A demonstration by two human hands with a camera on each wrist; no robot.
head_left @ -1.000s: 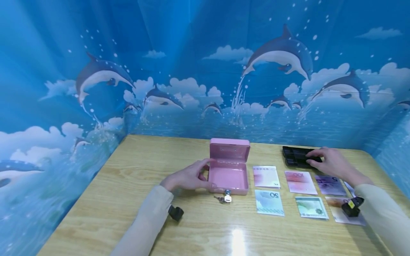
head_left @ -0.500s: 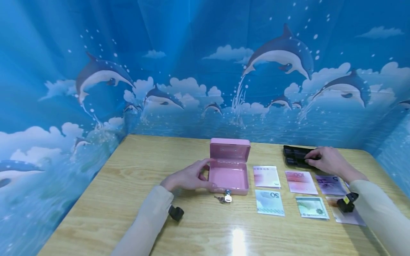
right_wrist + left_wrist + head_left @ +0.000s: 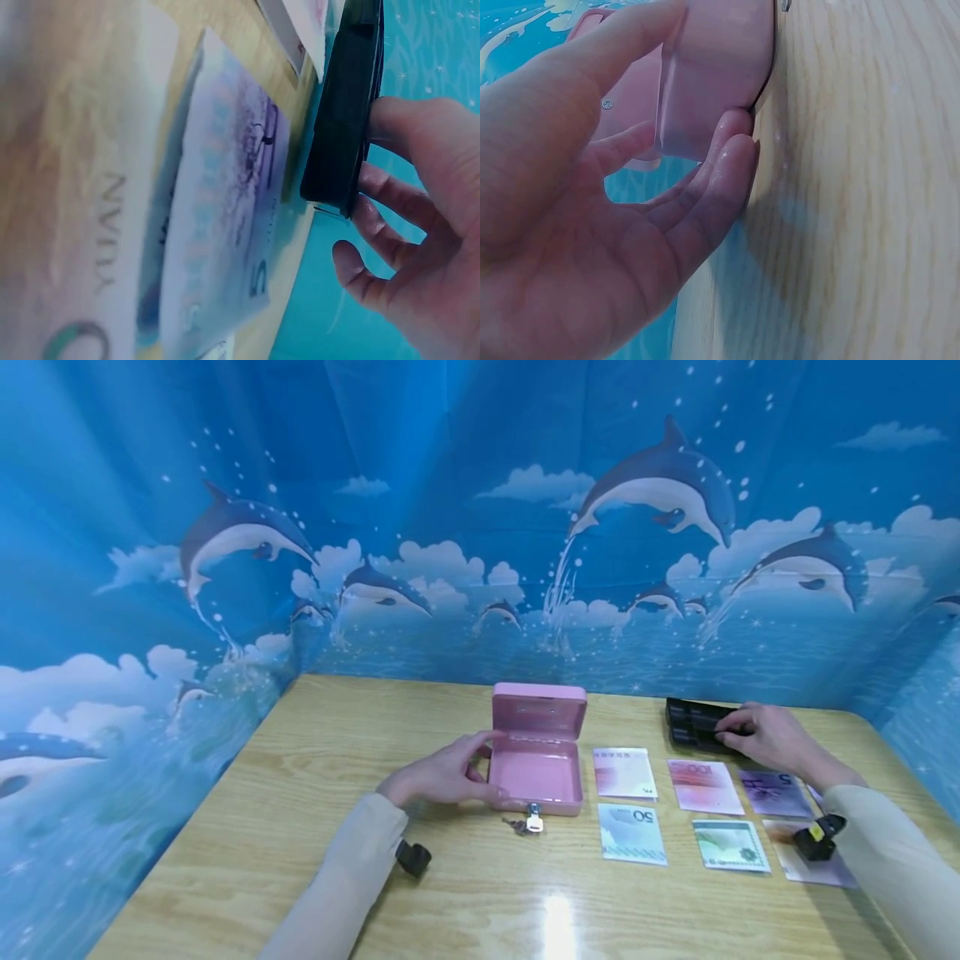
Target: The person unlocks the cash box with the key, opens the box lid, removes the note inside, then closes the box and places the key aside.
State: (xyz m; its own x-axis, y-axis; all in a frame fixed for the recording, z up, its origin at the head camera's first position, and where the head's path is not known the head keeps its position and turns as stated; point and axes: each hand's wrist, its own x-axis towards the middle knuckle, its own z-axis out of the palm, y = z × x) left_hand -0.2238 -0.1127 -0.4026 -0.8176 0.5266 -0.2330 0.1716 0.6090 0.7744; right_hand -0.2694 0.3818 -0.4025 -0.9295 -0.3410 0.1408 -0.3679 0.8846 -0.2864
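Observation:
A pink metal cash box [image 3: 536, 777] stands on the table with its lid [image 3: 538, 714] raised. My left hand [image 3: 442, 772] holds its left side, thumb toward the front corner and the other fingers along the side and back. In the left wrist view, the fingertips [image 3: 739, 154] touch the box wall low by the tabletop. At the back right, my right hand [image 3: 776, 739] grips the right part of a black compartment tray [image 3: 693, 727]. The right wrist view has the thumb and fingers at the end of this tray [image 3: 341, 120]; part of their contact is hidden.
A small padlock [image 3: 534, 820] hangs at the box front with keys [image 3: 516, 827] beside it. Several banknotes lie to the right, including a 50 note [image 3: 632, 835], a 100 note [image 3: 705, 787] and a purple 5 note [image 3: 775, 793]. A dolphin-print curtain [image 3: 450, 527] borders the table [image 3: 337, 718].
The black tray's left end has shifted slightly right and up in the head view, and the right hand has moved a little with it. The left hand and cash box stay put.

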